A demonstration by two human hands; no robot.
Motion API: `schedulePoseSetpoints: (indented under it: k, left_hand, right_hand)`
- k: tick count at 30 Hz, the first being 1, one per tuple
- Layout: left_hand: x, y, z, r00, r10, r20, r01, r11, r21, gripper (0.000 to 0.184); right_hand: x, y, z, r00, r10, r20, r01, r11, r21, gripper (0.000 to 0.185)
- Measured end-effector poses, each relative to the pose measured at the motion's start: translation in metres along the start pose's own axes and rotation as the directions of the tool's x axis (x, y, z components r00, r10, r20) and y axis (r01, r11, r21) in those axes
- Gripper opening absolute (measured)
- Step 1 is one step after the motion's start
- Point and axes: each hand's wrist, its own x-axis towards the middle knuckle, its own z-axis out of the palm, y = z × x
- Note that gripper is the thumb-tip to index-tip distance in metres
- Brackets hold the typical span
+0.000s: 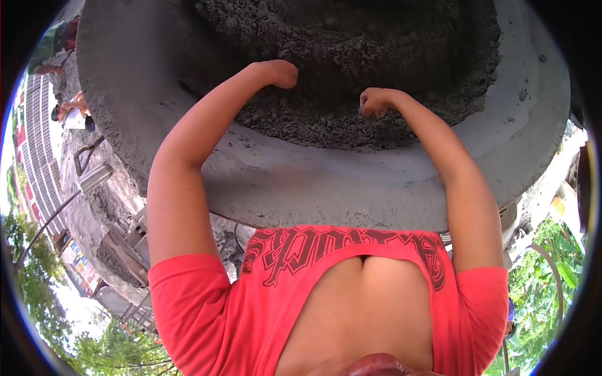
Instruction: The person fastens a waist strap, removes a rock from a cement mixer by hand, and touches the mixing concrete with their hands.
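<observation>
Right hand (377, 103): fingers curled inward, little gap between them; over the material just inside the near part of the gray rim. Grip on a lump or mere contact: cannot tell.
Left hand (285, 74): bent down at the wrist, within the gray rim, left of the right hand. Fingers hidden; opening and hold cannot be told.
Crumbly material (301, 131): dark, coarse, loose-looking; lies inside the gray rim, in shadow toward the middle.
Handling, judged: handwork in this material. Small amounts, even pressure from both hands, lumps broken between the fingers; forearms best kept off the smooth surface.
Gray rim (326, 191): broad, rounded, smooth, with scattered crumbs; rough along its near outer edge.
Red shirt (191, 294): against or just beside the gray rim's near edge; contact unclear.
Another person (74, 117): well outside the gray rim, to the left.
</observation>
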Motion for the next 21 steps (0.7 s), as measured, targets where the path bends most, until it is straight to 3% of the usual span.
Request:
schedulePoseSetpoints:
  k: [2,3,5,8,9,10,14,16,18,21]
  left_hand:
    - [0.007,-0.013,0.004,0.998,-0.016,0.065,0.013,0.999,0.035,0.040]
    - [0.013,-0.019,0.011,0.990,-0.020,0.140,0.014,0.999,0.044,0.041]
    - [0.036,-0.033,0.039,0.975,-0.023,0.220,0.014,0.999,0.045,0.042]
    - [0.052,-0.035,0.081,0.958,0.070,0.276,-0.055,0.997,-0.061,0.049]
    - [0.029,-0.015,0.080,0.977,0.004,0.212,0.043,0.975,-0.217,0.054]
    - [0.016,0.000,0.079,0.985,-0.073,0.155,0.126,0.920,-0.372,0.060]
    - [0.074,-0.004,0.174,0.967,-0.243,0.078,0.248,0.819,-0.517,0.077]
    - [0.076,0.010,0.171,0.944,-0.312,0.110,0.322,0.789,-0.524,0.081]
    - [0.070,0.018,0.163,0.917,-0.389,0.085,0.353,0.696,-0.625,0.081]
    - [0.083,0.007,0.172,0.905,-0.423,0.037,0.358,0.711,-0.605,0.071]
  right_hand:
    - [-0.017,-0.010,-0.002,0.987,-0.099,0.130,0.017,0.853,0.521,0.023]
    - [-0.023,-0.013,-0.005,0.986,-0.099,0.134,0.015,0.854,0.520,0.023]
    - [-0.030,-0.019,-0.010,0.908,-0.337,0.248,-0.012,0.571,0.821,0.022]
    - [-0.034,-0.032,-0.016,0.892,-0.378,0.249,-0.056,0.453,0.890,0.025]
    - [-0.031,-0.035,-0.014,0.892,-0.378,0.250,-0.060,0.449,0.891,0.025]
    - [-0.026,-0.037,-0.011,0.917,-0.331,0.223,-0.017,0.525,0.851,0.026]
    - [-0.033,-0.051,0.003,0.973,-0.202,0.108,0.064,0.693,0.718,0.027]
    - [-0.020,-0.050,0.018,0.970,-0.190,0.153,0.044,0.754,0.655,0.025]
    - [-0.021,-0.058,0.025,0.960,-0.189,0.208,0.030,0.804,0.593,0.024]
    - [-0.014,-0.067,0.037,0.941,-0.241,0.238,0.075,0.834,0.546,0.023]
